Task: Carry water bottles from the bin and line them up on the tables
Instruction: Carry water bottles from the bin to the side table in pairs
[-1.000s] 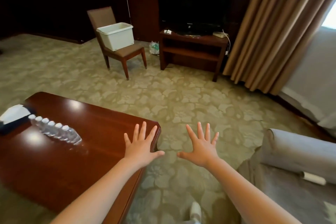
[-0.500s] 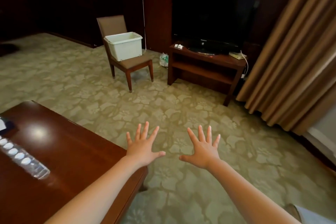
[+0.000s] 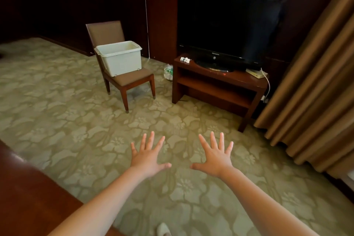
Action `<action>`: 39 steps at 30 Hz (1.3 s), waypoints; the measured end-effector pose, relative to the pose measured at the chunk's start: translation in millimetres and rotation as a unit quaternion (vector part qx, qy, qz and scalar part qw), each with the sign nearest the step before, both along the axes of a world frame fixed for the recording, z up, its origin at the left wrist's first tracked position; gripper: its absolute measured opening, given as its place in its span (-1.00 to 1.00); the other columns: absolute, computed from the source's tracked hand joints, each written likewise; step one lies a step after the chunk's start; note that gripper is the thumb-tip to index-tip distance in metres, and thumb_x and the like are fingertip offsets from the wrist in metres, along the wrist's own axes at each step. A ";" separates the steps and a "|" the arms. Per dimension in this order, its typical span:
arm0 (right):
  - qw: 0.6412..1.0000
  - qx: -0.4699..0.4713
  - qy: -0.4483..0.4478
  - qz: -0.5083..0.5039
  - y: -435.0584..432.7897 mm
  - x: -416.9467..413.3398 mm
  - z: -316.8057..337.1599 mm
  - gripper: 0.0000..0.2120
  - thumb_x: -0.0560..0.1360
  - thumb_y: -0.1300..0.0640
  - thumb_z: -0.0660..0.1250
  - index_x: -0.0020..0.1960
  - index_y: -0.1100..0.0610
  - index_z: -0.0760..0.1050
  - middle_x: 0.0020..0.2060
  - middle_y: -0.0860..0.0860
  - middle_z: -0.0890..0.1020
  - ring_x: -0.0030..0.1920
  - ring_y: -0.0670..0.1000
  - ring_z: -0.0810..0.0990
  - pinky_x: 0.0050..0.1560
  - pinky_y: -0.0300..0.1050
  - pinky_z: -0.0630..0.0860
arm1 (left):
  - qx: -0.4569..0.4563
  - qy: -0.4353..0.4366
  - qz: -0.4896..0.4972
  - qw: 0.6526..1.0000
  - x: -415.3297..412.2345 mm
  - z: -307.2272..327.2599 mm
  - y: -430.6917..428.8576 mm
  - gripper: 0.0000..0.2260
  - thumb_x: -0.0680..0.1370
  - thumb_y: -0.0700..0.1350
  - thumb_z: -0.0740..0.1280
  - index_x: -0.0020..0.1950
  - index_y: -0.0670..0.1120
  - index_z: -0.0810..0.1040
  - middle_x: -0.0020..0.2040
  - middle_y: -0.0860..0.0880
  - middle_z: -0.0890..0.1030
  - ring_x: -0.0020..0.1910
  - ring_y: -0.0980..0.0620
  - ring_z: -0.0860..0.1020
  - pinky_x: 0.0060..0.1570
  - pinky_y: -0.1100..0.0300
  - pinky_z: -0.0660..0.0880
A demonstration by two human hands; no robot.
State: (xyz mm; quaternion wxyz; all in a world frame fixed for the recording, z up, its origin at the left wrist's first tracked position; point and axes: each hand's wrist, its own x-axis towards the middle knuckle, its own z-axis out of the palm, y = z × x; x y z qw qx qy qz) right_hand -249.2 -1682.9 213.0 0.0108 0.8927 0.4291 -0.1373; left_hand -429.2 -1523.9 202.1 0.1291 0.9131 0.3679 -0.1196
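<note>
A white plastic bin (image 3: 120,58) stands on the seat of a brown chair (image 3: 122,74) across the carpet; its inside is hidden from here. My left hand (image 3: 148,156) and my right hand (image 3: 214,157) are stretched out in front of me over the carpet, palms down, fingers spread, holding nothing. Only a corner of the dark wooden table (image 3: 28,193) shows at the lower left, and no bottles on it are in view. A clear bag of bottles (image 3: 168,72) lies on the floor between the chair and the TV stand.
A black TV (image 3: 226,27) sits on a low wooden stand (image 3: 220,86) to the right of the chair. Brown curtains (image 3: 316,86) hang at the right. Dark wall panels and a door run along the back. Patterned carpet lies between me and the chair.
The view has swung right and moved toward the chair and bin. The table and its row of bottles have slid out of view at the left. Both hands stay spread.
</note>
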 end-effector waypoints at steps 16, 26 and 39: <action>0.995 0.012 0.036 0.088 316.6 157.1 -6.4 0.08 0.36 -0.47 0.29 0.59 -0.17 -0.32 0.58 0.09 -0.34 0.48 0.25 -0.53 0.38 0.42 -0.47 | 0.005 0.004 0.072 0.997 136.9 4.8 282.8 -0.08 0.42 0.49 0.15 0.54 0.24 -0.35 0.53 -0.02 -0.46 0.51 -0.12 -0.43 0.43 -0.36 -0.29; 0.982 0.022 0.054 0.179 578.7 273.1 2.4 0.08 0.37 -0.44 0.32 0.59 -0.18 -0.31 0.57 0.06 -0.35 0.47 0.22 -0.55 0.42 0.40 -0.44 | -0.008 -0.024 0.164 0.986 232.8 17.2 497.6 -0.09 0.44 0.42 0.24 0.55 0.24 -0.30 0.54 0.01 -0.45 0.52 -0.09 -0.42 0.44 -0.33 -0.30; 0.964 0.018 0.057 0.259 814.3 362.9 11.2 0.08 0.39 -0.39 0.35 0.59 -0.17 -0.30 0.57 0.07 -0.35 0.45 0.19 -0.57 0.38 0.35 -0.52 | -0.007 -0.020 0.235 0.972 301.7 15.4 701.3 -0.09 0.45 0.44 0.20 0.55 0.22 -0.33 0.52 -0.02 -0.47 0.50 -0.10 -0.45 0.43 -0.33 -0.33</action>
